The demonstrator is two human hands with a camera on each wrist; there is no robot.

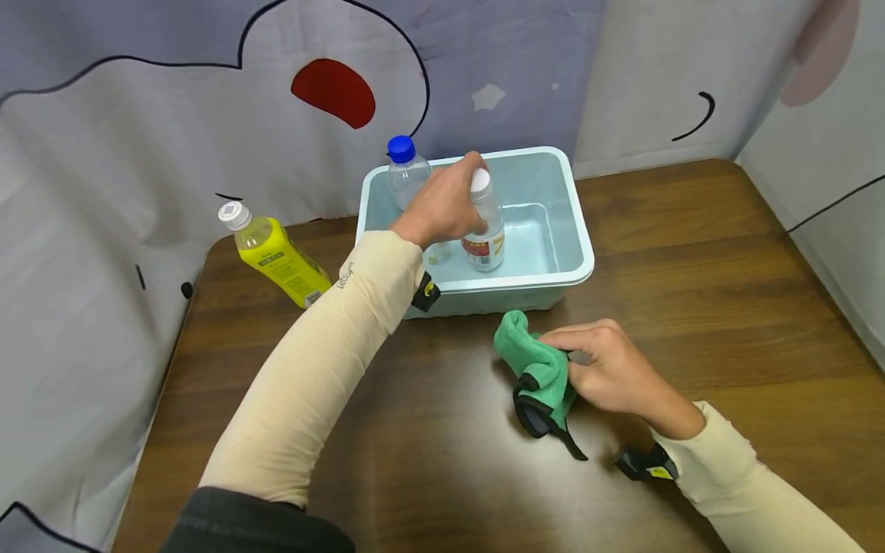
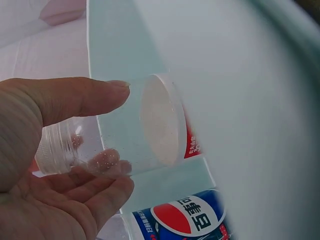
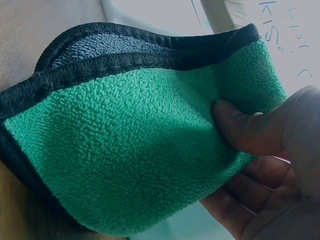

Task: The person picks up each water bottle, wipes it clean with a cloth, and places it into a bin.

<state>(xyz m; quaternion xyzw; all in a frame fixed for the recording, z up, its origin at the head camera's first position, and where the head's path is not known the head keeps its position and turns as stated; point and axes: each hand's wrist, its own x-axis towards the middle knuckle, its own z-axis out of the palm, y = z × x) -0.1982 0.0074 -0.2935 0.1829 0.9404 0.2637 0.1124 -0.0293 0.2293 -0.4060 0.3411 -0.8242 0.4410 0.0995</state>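
My left hand (image 1: 445,201) is over the pale blue tub (image 1: 579,230), gripping a clear plastic bottle (image 1: 492,223) with a white cap and a red and yellow label. In the left wrist view, the thumb and fingers lie on either side of this bottle (image 2: 125,127). A blue-capped clear bottle (image 1: 408,173) is in the tub, left of the hand; a blue Pepsi-type label (image 2: 187,217) appears low in the left wrist view. Nearer on the table, my right hand (image 1: 615,372) pinches a folded green towel (image 1: 546,365) with black edging. Its grey reverse (image 3: 115,47) shows.
A yellow-labelled bottle (image 1: 286,257) with a white cap stands on the wooden table (image 1: 429,461), left of the tub. A patterned curtain (image 1: 173,138) hangs behind the table and along its left side. A light wall covering (image 1: 830,192) borders the right.
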